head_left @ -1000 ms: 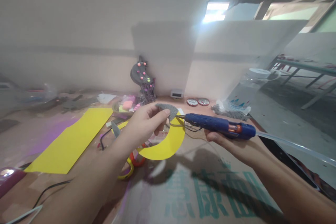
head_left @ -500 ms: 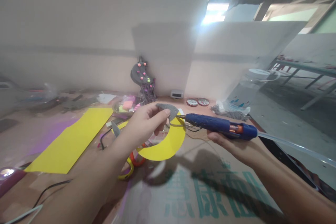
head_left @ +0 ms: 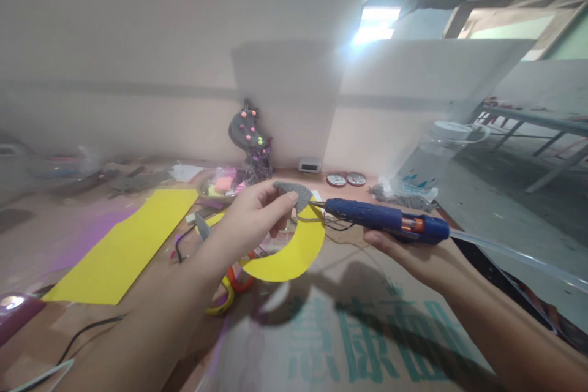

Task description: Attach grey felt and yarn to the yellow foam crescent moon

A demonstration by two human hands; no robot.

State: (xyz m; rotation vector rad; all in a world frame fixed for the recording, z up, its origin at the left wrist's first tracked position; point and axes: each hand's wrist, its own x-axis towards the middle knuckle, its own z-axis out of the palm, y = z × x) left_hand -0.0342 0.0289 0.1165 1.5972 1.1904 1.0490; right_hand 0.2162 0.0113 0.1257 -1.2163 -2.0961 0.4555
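My left hand (head_left: 250,220) pinches a yellow crescent cutout (head_left: 294,251) with a grey glittery piece (head_left: 296,192) on its upper tip, held above the table. In my right hand (head_left: 404,251) is a blue hot glue gun (head_left: 386,219), lying sideways with its metal nozzle touching the grey piece. A clear glue stick (head_left: 514,254) sticks out of the gun's back toward the right.
A yellow paper sheet (head_left: 124,248) lies on the left of the cardboard-covered table (head_left: 349,331). Orange and yellow scissors (head_left: 229,288) lie under my left wrist. A grey ornament with coloured beads (head_left: 248,131) leans on the back wall. A clear water jug (head_left: 436,159) stands at right.
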